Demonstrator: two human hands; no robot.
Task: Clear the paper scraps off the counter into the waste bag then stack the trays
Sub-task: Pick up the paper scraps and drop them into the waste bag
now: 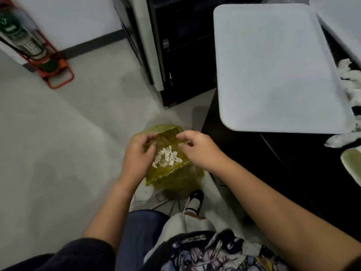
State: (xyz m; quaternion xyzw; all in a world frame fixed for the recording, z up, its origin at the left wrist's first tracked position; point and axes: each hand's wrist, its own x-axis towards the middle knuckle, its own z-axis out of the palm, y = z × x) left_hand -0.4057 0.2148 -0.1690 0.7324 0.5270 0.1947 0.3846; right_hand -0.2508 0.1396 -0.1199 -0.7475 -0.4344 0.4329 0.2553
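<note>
A yellow-green waste bag (pixel 172 177) hangs low over the floor in front of me, its mouth held wide. My left hand (pixel 137 153) pinches the left side of the rim and my right hand (pixel 197 149) pinches the right side. Several white paper scraps (pixel 168 156) lie inside the bag. On the black counter (pixel 283 163) to the right lies a large white tray (pixel 273 71), with a second white tray (pixel 343 30) at the far right edge. More white paper scraps (pixel 349 79) lie on the counter beside the trays, some (pixel 341 140) in front of the large tray.
A black cabinet with a white side panel (pixel 175 51) stands behind the bag. A fire extinguisher in an orange stand (pixel 37 47) sits at the far left wall. A pale green rim (pixel 351 165) shows at the right edge. My shoe (pixel 193 201) is below the bag.
</note>
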